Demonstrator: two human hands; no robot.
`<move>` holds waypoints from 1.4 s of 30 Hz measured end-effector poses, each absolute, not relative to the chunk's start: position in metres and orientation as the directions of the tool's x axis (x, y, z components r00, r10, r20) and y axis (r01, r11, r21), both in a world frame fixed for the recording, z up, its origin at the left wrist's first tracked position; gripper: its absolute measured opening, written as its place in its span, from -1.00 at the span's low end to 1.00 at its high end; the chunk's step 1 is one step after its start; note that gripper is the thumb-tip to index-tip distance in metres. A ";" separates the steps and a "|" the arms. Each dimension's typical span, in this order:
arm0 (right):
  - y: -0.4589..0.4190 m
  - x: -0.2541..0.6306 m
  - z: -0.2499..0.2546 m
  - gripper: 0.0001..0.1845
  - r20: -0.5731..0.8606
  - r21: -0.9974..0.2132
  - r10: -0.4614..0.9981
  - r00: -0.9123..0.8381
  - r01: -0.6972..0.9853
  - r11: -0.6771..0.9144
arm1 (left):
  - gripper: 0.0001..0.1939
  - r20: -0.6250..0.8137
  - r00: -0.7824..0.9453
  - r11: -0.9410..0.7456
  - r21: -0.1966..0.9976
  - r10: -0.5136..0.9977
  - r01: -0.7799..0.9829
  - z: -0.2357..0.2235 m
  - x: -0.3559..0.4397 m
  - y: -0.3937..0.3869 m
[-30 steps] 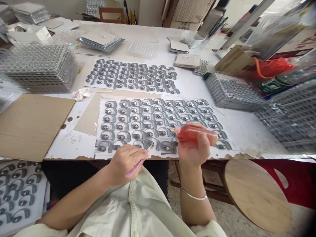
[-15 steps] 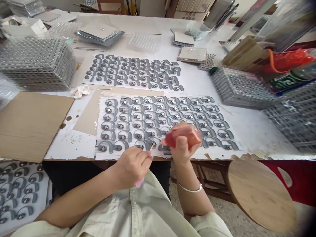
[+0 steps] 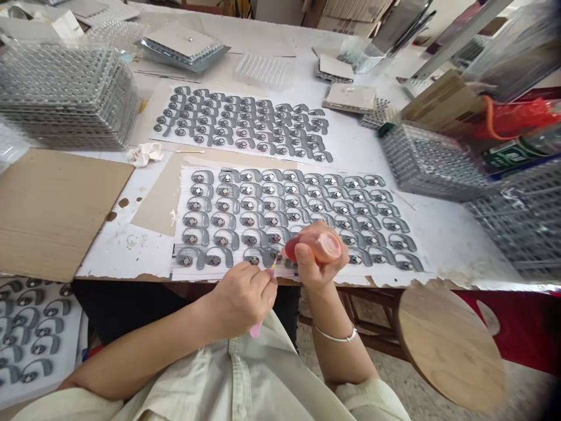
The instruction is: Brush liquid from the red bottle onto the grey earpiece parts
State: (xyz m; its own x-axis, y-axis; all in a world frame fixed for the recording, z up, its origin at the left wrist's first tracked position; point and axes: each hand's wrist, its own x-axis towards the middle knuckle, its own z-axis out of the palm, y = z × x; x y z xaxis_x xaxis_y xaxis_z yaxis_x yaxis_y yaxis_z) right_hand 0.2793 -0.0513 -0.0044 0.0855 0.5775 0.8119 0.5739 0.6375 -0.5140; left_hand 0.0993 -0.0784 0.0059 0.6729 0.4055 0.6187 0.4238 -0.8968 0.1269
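My left hand [image 3: 243, 298] is closed around a thin pink-handled tool [image 3: 255, 330]. Its yellow tip end points at a grey hook-shaped piece with a round metallic part [image 3: 275, 255] in the front row. My right hand [image 3: 322, 266] grips a soft squeeze bottle of red liquid [image 3: 313, 242], tilted with its nozzle toward that same piece. Whether the tool tip or nozzle touches it I cannot tell. Rows of similar pieces lie on a white ribbed sheet [image 3: 179, 222] under both hands, some hidden by the right hand and bottle.
Behind lies a second sheet of grey pieces [image 3: 239, 120]. Stacked clear trays stand at left [image 3: 70, 96] and right [image 3: 432, 161]. Cardboard [image 3: 48, 213] covers the left table edge. A cotton swab [image 3: 190, 152] and crumpled tissue [image 3: 145, 154] lie between. A round wooden stool [image 3: 451, 351] stands below right.
The bottle has turned so its base faces me more, and its nozzle is closer to the tool tip. My left hand has shifted slightly right; the whole view has shifted a little.
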 end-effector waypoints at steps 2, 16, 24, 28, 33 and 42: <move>-0.051 0.280 -0.005 -0.84 0.813 -0.506 0.577 0.078 0.584 0.635 | -0.79 0.615 0.677 -0.898 0.127 0.404 0.421 0.005 0.099 -0.079; -0.052 0.281 -0.008 -0.88 0.832 -0.487 0.548 0.091 0.594 0.641 | -0.76 0.636 0.654 -0.898 0.157 0.410 0.410 0.009 0.100 -0.078; -0.054 0.282 -0.010 -0.88 0.834 -0.474 0.546 0.080 0.612 0.633 | -0.75 0.628 0.662 -0.899 0.158 0.410 0.408 0.010 0.100 -0.078; -0.054 0.282 -0.008 -0.89 0.847 -0.457 0.524 0.088 0.623 0.635 | -0.75 0.638 0.652 -0.895 0.138 0.409 0.425 0.009 0.101 -0.077; -0.056 0.282 -0.005 -0.86 0.851 -0.441 0.519 0.078 0.641 0.628 | -0.79 0.636 0.645 -0.891 0.165 0.424 0.423 0.009 0.101 -0.077; -0.060 0.285 -0.011 -0.85 0.884 -0.376 0.463 0.064 0.685 0.624 | -0.78 0.630 0.646 -0.892 0.191 0.432 0.410 0.010 0.100 -0.077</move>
